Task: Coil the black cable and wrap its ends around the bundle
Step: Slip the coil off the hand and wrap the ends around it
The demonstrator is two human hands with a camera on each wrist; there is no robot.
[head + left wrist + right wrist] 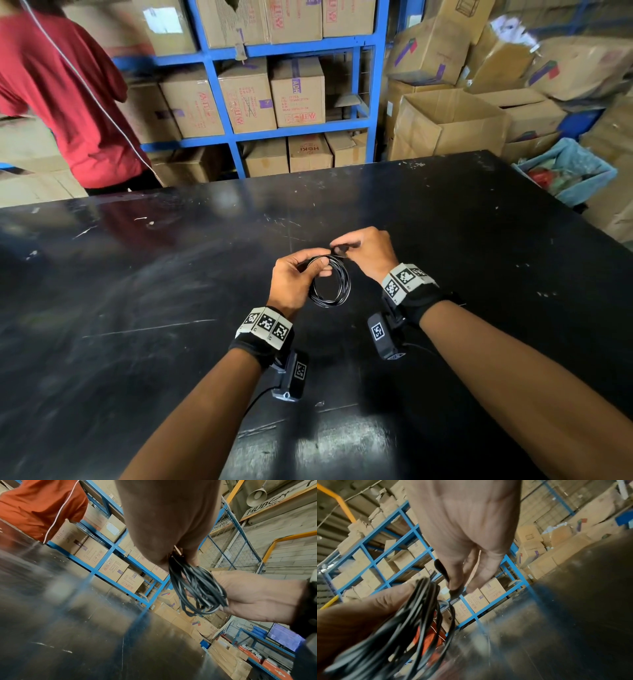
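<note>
— Where's your cable (pixel 329 286) right now?

— You've got it up off the surface (pixel 171 291), coiled into a round bundle of several loops, roughly in the middle and near you. Your left hand (pixel 296 279) has its grip closed round the far left part of the coil, thumb lying across the strands.

— And your right?

— Your right hand (pixel 368 253) sits just right of the coil's far edge. Its fingers (pixel 453 573) pinch a dark cable end (pixel 441 566); in the right wrist view that end runs along the finger and leads down into the loops. Both hands are close together, nearly touching over the top of the bundle.

— What's round you?

— A person in a red shirt (pixel 58 92) stands at the far left edge of the surface. Beyond it, blue shelves (pixel 294 132) hold cardboard boxes (pixel 298 97), and more boxes are heaped at the far right beside a blue bin (pixel 568 178).
</note>
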